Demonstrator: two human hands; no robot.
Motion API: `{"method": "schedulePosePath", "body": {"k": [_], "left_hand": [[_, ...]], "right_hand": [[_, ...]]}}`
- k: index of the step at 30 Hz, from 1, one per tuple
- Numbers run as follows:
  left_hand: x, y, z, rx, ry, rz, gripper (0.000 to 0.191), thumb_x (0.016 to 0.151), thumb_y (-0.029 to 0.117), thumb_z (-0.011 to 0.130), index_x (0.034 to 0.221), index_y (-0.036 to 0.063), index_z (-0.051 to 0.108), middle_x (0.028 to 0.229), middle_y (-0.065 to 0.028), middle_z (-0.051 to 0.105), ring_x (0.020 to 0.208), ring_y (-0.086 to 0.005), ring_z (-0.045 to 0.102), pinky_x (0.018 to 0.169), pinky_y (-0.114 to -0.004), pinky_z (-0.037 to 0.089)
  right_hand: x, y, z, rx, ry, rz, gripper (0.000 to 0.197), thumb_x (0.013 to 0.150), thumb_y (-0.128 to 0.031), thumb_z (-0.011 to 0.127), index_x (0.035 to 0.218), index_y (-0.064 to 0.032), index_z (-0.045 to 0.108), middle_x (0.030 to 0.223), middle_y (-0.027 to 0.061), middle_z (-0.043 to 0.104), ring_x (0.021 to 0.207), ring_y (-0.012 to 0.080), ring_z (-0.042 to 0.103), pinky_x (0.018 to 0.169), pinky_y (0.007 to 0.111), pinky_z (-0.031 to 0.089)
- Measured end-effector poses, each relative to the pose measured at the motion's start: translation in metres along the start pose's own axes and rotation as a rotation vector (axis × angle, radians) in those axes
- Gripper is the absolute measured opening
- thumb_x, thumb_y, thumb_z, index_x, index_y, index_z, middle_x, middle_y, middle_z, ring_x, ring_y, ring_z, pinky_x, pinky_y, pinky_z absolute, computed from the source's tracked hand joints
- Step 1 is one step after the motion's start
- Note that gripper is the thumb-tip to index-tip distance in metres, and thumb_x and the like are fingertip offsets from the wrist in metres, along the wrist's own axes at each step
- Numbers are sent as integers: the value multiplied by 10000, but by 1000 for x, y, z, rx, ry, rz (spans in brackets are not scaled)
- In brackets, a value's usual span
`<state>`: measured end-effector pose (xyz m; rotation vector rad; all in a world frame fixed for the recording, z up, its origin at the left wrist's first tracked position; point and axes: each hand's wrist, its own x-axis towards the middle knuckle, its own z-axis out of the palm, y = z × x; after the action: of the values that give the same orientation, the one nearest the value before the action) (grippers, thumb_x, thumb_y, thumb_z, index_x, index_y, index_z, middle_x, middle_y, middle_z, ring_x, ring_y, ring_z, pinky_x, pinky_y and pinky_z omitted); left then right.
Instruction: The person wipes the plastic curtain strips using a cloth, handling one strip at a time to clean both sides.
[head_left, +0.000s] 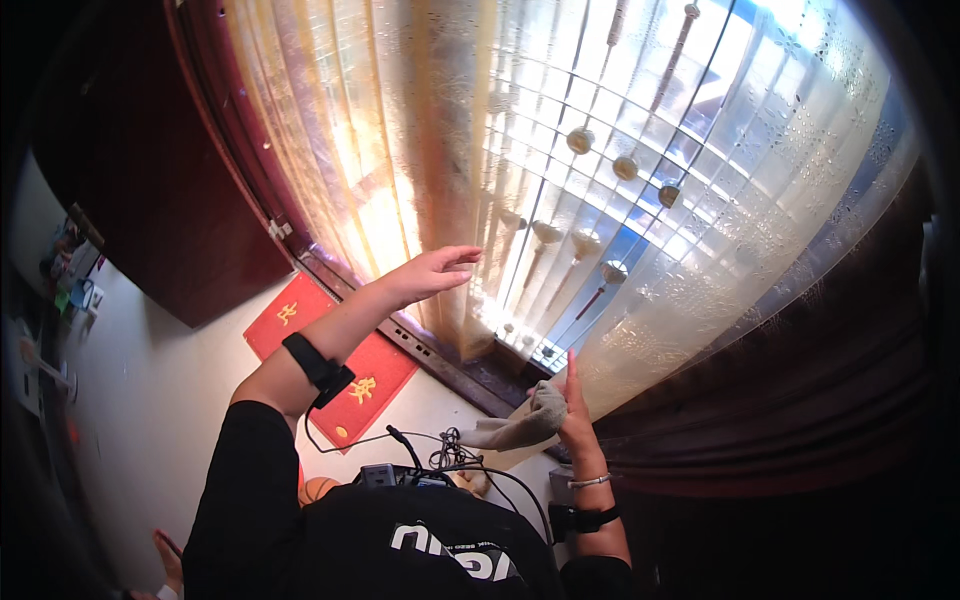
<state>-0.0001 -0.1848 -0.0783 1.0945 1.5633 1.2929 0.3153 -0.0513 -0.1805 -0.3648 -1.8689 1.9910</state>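
Note:
My left hand (439, 271) is stretched out in front of the gold sheer curtain (345, 150), fingers apart and holding nothing. Whether it touches the fabric, I cannot tell. A crumpled grey cloth (517, 427) is held in my right hand (576, 409), its loose end hanging to the left. Beside that hand falls a pale translucent curtain (720, 300) with a raised leaf pattern. Through the curtains, a barred window (592, 202) with several round ornaments shows.
A red doormat (352, 352) with gold characters lies by the threshold. A dark door (150, 187) stands to the left. Black cables (450, 450) and a small grey device (377, 475) hang at my chest. A basketball (318, 490) is below. Another person's hand (169, 559) shows lower left.

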Motion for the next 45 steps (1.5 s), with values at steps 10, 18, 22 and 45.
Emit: {"method": "schedulePosePath", "body": {"k": [10, 18, 22, 45], "left_hand": [[96, 1, 10, -108, -68, -24, 771, 839, 349, 657, 1452, 112, 253, 1455, -145, 306, 1285, -248, 384, 973, -374, 397], [93, -40, -37, -66, 289, 219, 560, 847, 124, 619, 1350, 43, 385, 1210, -114, 490, 1115, -201, 479, 910, -325, 443], [76, -48, -68, -88, 274, 365, 538, 821, 89, 624, 1313, 43, 411, 1121, -96, 546, 933, -155, 555, 825, -289, 475], [24, -43, -87, -406, -621, 87, 401, 918, 277, 592, 1249, 55, 544, 1125, -73, 619, 989, -159, 593, 882, -277, 453]], "right_hand": [[-3, 15, -8, -23, 515, -27, 930, 839, -36, 630, 1492, -136, -24, 1221, 171, 492, 986, 168, 524, 888, 294, 442], [33, -51, 71, -94, 213, -92, 854, 837, 2, 619, 1501, -155, 105, 1303, 153, 452, 981, 133, 501, 886, 268, 426], [68, -69, 93, -108, 64, -60, 796, 842, 22, 596, 1493, -139, 168, 1333, 121, 442, 1031, 138, 504, 910, 275, 425], [125, -110, 84, 42, 522, -291, 139, 853, -44, 570, 989, -47, 543, 841, 34, 588, 742, 126, 580, 688, 242, 493]]}}
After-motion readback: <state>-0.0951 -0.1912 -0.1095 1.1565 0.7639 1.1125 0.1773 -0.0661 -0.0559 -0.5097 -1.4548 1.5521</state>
